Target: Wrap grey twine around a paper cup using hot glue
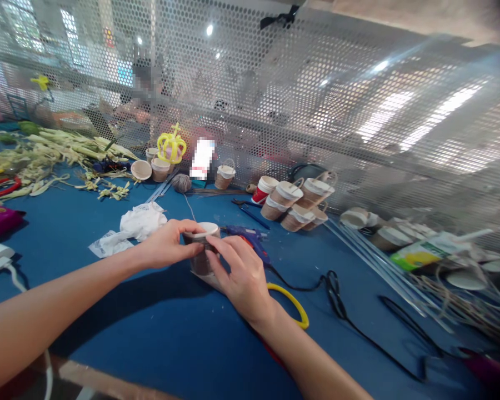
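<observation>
A small paper cup (200, 260) wrapped in greyish-brown yarn stands upright in the middle of the blue table. My left hand (173, 241) grips its left side, thumb and fingers closed at the rim. From the right, my right hand (237, 266) presses its fingers against the cup near the top. A strand of yarn runs back toward a grey yarn ball (181, 183). Right behind my right hand lies a blue glue gun (250, 238) with a black cord. A yellow scissors handle (294, 300) shows beside my right wrist, partly hidden by it.
Crumpled white tissue (141, 222) lies left of the cup. Several wrapped cups with handles (289, 194) are stacked back right, near pliers (250, 211) and clear glue sticks (375, 261). Pale husks (66, 144) cover the back left. A perforated metal screen (233, 83) closes off the rear.
</observation>
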A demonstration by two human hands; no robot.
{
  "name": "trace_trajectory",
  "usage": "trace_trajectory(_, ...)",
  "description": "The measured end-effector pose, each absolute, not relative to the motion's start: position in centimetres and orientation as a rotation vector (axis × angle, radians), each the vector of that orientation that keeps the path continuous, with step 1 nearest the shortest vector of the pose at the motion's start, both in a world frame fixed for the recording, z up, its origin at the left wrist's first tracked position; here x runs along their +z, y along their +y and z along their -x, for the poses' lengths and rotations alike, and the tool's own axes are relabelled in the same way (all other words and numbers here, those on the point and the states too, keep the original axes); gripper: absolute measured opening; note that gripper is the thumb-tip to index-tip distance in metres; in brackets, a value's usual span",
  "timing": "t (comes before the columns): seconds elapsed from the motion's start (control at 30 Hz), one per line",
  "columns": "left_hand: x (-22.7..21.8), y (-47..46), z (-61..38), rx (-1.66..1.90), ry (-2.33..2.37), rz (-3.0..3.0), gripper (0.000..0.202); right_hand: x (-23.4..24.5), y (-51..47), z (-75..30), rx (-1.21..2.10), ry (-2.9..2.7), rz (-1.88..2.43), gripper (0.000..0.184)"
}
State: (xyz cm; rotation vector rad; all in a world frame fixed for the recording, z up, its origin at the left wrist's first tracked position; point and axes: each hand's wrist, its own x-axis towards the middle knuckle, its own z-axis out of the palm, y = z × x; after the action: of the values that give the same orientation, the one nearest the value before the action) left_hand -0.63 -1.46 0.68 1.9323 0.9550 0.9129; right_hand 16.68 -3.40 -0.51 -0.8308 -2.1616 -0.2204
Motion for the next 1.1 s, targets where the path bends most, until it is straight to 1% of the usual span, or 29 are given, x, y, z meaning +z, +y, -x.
trace_trajectory(0.1,0.6,-1.4,0.6,0.928,0.949,-1.926,0.017,-0.4,-3.5,-16.6,-0.254,-2.168,0.814,0.020)
trace_trajectory(0.33,0.7,-1.5,0.6,0.923,0.955,-1.942,0.018,-0.4,-3.8,-16.3,-0.269,-2.209,0.794,0.022)
trace_trajectory(0.43,0.7,-1.5,0.6,0.924,0.933,-1.940,0.017,-0.1,-3.7,-16.4,-0.137,-2.122,0.772,0.016)
trace_trajectory(0.5,0.6,-1.5,0.7,0.938,0.926,-1.945,0.015,0.3,-3.6,-16.6,-0.003,-1.984,0.855,0.004)
trace_trajectory(0.53,0.6,-1.5,0.8,0.950,0.927,-1.951,0.014,0.5,-3.4,-16.8,0.067,-1.906,0.931,0.003)
trace_trajectory(0.6,0.7,-1.5,0.9,0.971,0.921,-1.966,0.011,1.0,-3.0,-17.3,0.219,-1.797,1.099,0.015)
trace_trajectory(0.7,0.9,-1.6,1.0,0.974,0.876,-1.942,0.006,1.6,-2.4,-17.9,0.446,-1.780,1.243,0.025)
trace_trajectory(0.8,1.2,-1.8,1.0,0.968,0.825,-1.851,0.005,1.8,-2.3,-18.0,0.583,-1.850,1.239,0.024)
trace_trajectory(0.97,1.4,-2.0,1.0,0.899,0.770,-1.775,0.006,1.8,-3.2,-18.0,0.862,-1.956,1.085,0.027)
trace_trajectory(1.1,1.3,-2.4,0.6,0.807,0.781,-1.835,0.009,0.8,-3.9,-18.1,0.925,-1.873,1.089,0.034)
